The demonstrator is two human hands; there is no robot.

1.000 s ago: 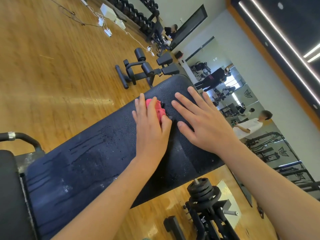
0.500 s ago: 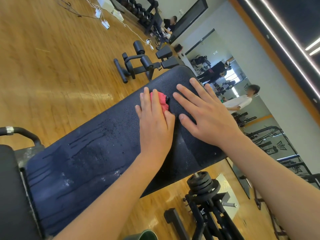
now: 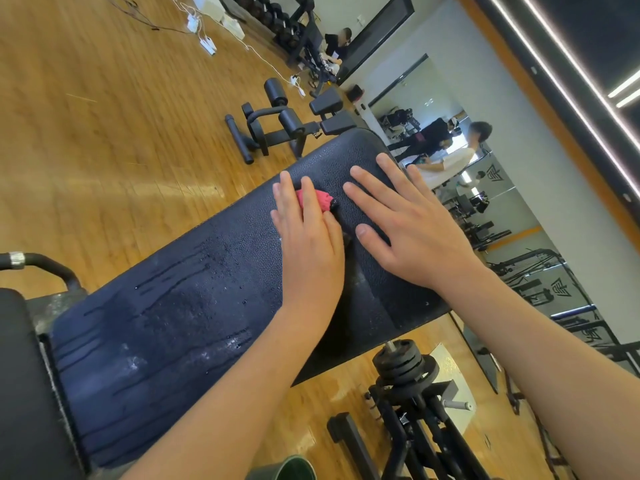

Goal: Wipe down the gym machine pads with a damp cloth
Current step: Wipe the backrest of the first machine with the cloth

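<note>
Pressing down on a bunched pink cloth (image 3: 320, 199), the left hand (image 3: 308, 240) lies at the middle of the frame, its fingers (image 3: 286, 190) straight and close together. Only a crumpled edge of the cloth shows past them, on their right side. The cloth sits on the upper half of the long dark-blue pad (image 3: 173, 323), which runs from the lower left of the frame to the upper middle.

Just right of the cloth and apart from it, the right hand (image 3: 415, 233) lies palm down on the same pad. Its fingers (image 3: 363, 202) are spread wide and hold nothing.

Wet streaks and droplets cover the pad's lower-left stretch. A black seat cushion (image 3: 17, 393) fills the lower-left corner, with a curved black handle (image 3: 41, 263) above it at the left edge.

Wooden floor (image 3: 86, 133) spreads across the upper left, and a black roller bench (image 3: 277, 129) stands on it at the upper middle. White power strips (image 3: 207, 46) and cables lie near the top. At the lower right, a stack of weight plates (image 3: 400, 365) sits on a black frame, and a green cup rim (image 3: 287, 467) shows at the bottom edge. A wall mirror (image 3: 502, 188) on the right reflects a person in a white top.
</note>
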